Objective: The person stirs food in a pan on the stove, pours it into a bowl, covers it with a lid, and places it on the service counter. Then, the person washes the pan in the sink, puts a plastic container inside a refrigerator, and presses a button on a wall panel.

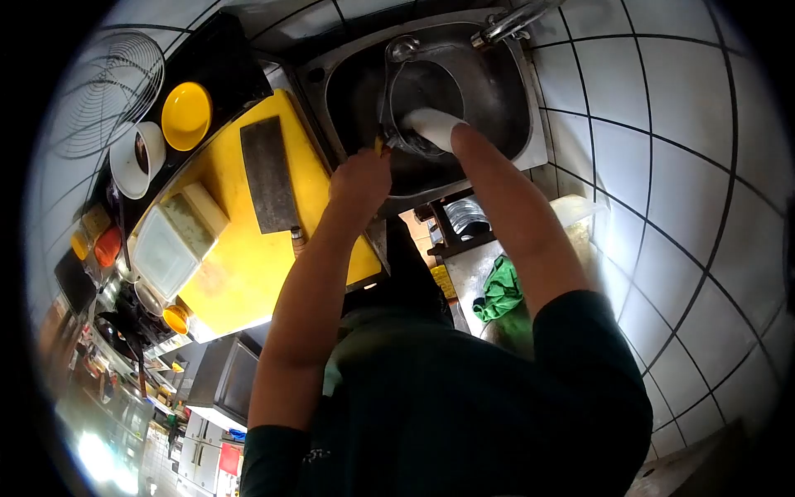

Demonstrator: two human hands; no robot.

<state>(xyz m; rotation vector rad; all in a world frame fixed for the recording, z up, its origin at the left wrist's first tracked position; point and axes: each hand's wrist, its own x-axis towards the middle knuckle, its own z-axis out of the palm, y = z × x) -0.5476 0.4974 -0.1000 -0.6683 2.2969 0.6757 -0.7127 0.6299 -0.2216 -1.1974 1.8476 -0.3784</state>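
Observation:
My left hand (362, 177) is closed at the near left side of the sink, around a yellow handle (379, 145) that sticks out past the fingers. A round, see-through strainer or bowl (424, 83) with a metal rim lies in the dark sink (497, 124). A ladle-like metal piece (403, 50) touches its far rim. My right hand (435, 128), in a white glove or covering, reaches down into the round vessel; its fingers are blurred and hidden. Above the sink's far right corner is the faucet (503, 25).
Left of the sink lies a yellow cutting board (240, 273) with a cleaver (269, 174) and a lidded plastic container (170, 248). Beyond are a yellow bowl (186, 116), a white pot (137, 161) and a wire rack (116, 79). A green cloth (499, 290) sits below the sink. Tiled wall at right.

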